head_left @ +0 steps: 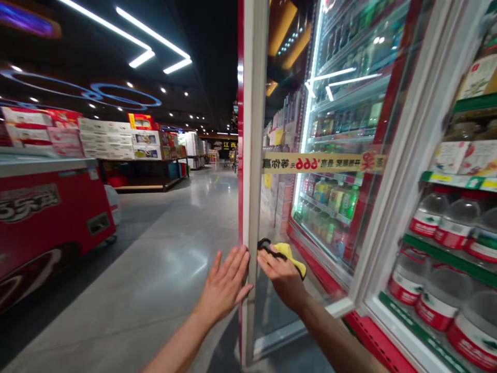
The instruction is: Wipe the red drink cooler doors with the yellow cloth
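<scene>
The fingers of the right hand are bent over a yellow cloth with black edging, grasping it against the glass of an open fridge door, just beside the upright frame. Part of the cloth hangs loose past the knuckles. The fingers of the left hand are stretched out and released from any grip, laid along the outer side of the same frame, with the thumb pointing toward its edge. Both hands are low on the door, close together, with the upright between them. Above the cloth, a pale yellow strip with mirrored lettering and red figures crosses the glass. Shelves of bottles and a bright light strip show in the pane too; whether seen through it or reflected, I cannot tell. To the right of the door, inside the fridge, big bottles with red and white labels stand on the lower shelf, smaller bottles above them, and cartons higher still. Across the grey floor on the left are a red freezer and, behind it, stacked boxes. Angled lamps glow on the dark ceiling.
</scene>
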Tool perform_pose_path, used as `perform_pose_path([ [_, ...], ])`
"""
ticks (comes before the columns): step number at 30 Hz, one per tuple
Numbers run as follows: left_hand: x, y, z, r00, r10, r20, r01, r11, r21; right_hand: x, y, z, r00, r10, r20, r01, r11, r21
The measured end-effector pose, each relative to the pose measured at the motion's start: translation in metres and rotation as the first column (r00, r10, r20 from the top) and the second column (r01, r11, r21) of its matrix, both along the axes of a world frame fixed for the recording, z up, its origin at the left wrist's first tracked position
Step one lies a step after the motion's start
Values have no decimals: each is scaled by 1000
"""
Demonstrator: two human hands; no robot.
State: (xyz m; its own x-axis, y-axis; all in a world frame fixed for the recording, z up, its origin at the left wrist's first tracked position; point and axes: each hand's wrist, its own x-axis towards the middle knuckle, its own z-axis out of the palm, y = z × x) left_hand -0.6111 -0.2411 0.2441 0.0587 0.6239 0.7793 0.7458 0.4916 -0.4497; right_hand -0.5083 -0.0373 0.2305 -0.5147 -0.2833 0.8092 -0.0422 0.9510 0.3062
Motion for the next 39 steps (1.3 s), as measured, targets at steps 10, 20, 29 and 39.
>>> perform_pose_path([
  [10, -1, 10, -2, 940, -326, 103, 319, 944, 80, 32, -45, 89, 954, 48, -296, -175, 891, -418],
  [20, 59, 29, 23, 758, -651, -38, 650, 750, 123, 135, -71, 102, 971, -56, -231, -65, 871, -487],
  [29, 129, 51, 76, 547, -835, -67, 802, 499, 329, 234, -110, 180, 879, -232, -416, 284, 956, 67],
  [39, 236, 103, 123, 303, -901, -309, 953, 288, 96, 337, -85, 342, 775, -556, -300, 584, 812, 4],
])
